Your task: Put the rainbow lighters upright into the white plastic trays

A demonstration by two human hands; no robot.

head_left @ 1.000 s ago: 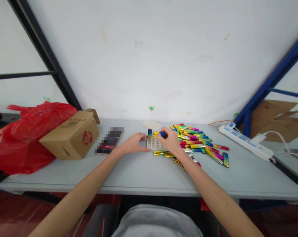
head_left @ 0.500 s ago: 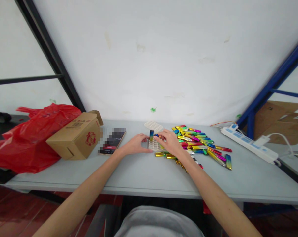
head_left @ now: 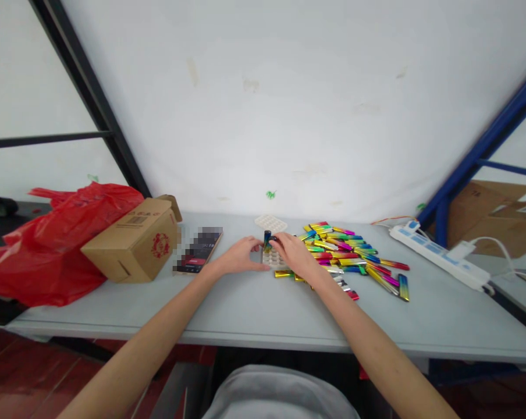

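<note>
A pale tray with rows of small pockets [head_left: 274, 260] lies on the table between my hands. One blue-and-gold metallic lighter [head_left: 267, 240] stands upright at its far left corner. My left hand [head_left: 241, 255] is at the tray's left side, thumb and fingers apart, the fingertips beside the upright lighter and the thumb along the near edge. My right hand [head_left: 292, 251] is over the tray, its fingers closed on a second lighter [head_left: 273, 238]; only the dark end shows, right beside the first. A heap of shiny coloured lighters [head_left: 339, 247] lies to the right.
Another pale pocketed tray [head_left: 270, 223] lies behind, near the wall. To the left are a phone [head_left: 202, 247], a cardboard box [head_left: 134, 241] and a red plastic bag [head_left: 49, 250]. A white power strip [head_left: 437, 256] with cables lies at the right, near a blue frame [head_left: 441, 218].
My right hand has moved slightly left over the tray, bringing the tilted lighter up against the standing one, now more upright. My left hand has stayed in place.
</note>
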